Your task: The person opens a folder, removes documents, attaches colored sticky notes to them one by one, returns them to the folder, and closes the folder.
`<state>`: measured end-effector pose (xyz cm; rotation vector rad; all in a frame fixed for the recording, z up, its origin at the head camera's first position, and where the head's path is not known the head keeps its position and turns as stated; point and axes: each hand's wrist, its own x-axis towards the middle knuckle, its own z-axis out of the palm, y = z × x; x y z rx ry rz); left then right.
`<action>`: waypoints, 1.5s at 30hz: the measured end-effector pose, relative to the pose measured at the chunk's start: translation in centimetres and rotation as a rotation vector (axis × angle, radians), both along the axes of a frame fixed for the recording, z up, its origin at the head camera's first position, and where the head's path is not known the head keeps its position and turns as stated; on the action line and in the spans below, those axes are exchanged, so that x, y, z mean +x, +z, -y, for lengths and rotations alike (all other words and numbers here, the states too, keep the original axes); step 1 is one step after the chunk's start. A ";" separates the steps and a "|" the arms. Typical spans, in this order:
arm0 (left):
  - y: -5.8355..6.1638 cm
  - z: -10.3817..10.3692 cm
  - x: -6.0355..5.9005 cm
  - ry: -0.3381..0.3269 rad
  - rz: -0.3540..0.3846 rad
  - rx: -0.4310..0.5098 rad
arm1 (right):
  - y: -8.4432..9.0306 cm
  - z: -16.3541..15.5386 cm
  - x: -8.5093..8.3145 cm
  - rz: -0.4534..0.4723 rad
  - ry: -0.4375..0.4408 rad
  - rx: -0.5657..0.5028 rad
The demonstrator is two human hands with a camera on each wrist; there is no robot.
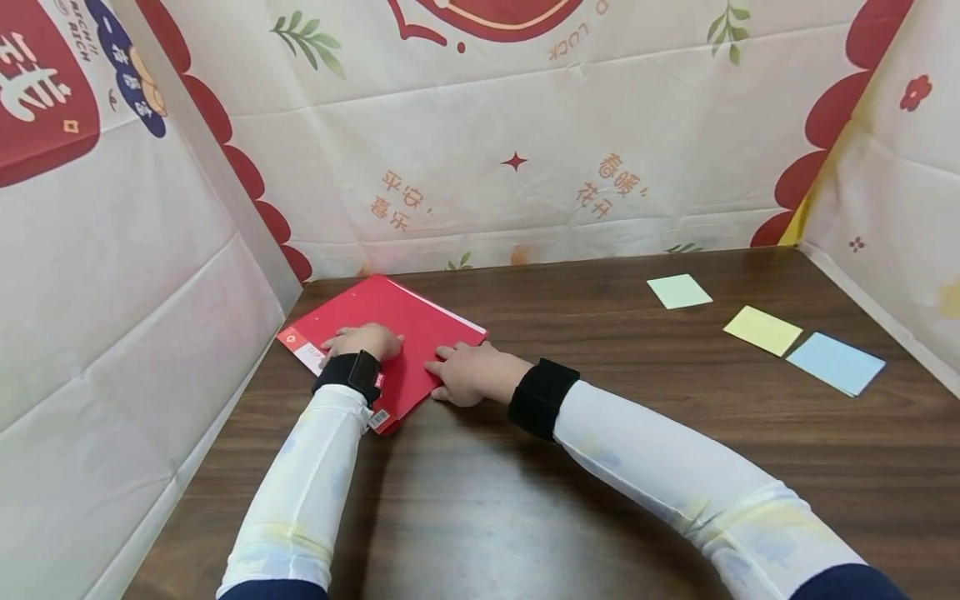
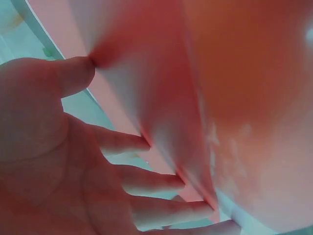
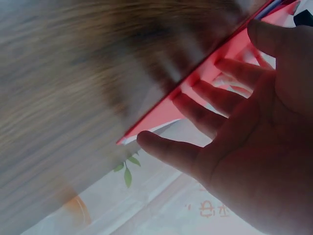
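A red folder [image 1: 397,312] lies flat at the far left of the table, turned at an angle, with a white and pale red label strip along its left edge. My left hand [image 1: 363,342] rests on its left part, partly covering that strip. In the left wrist view the fingertips touch the glossy red cover [image 2: 168,98], fingers spread. Over at the folder's right edge is my right hand [image 1: 471,375], palm down. The right wrist view has these fingers extended, touching the red cover [image 3: 159,117] near its edge. Neither hand grips anything.
On the right of the brown wooden table [image 1: 600,467] lie a pale green sticky note [image 1: 679,291], a yellow one [image 1: 762,330] and a blue one [image 1: 836,363]. Printed cloth walls [image 1: 480,108] stand at the back and both sides.
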<state>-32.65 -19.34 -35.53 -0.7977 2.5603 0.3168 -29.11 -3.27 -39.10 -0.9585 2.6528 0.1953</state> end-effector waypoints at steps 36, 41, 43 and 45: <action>-6.0 -6.2 5.3 -0.913 -0.326 -0.103 | 0.1 -11.5 10.5 -0.316 0.096 0.025; -5.5 -7.5 6.0 -0.974 -0.343 -0.086 | 0.2 -13.5 9.7 -0.229 0.004 -0.106; -5.3 -8.0 6.3 -0.991 -0.334 -0.078 | 0.3 -14.5 9.6 -0.141 -0.055 -0.141; -5.1 -8.5 6.6 -1.008 -0.325 -0.074 | 0.4 -15.5 9.5 -0.059 -0.101 -0.163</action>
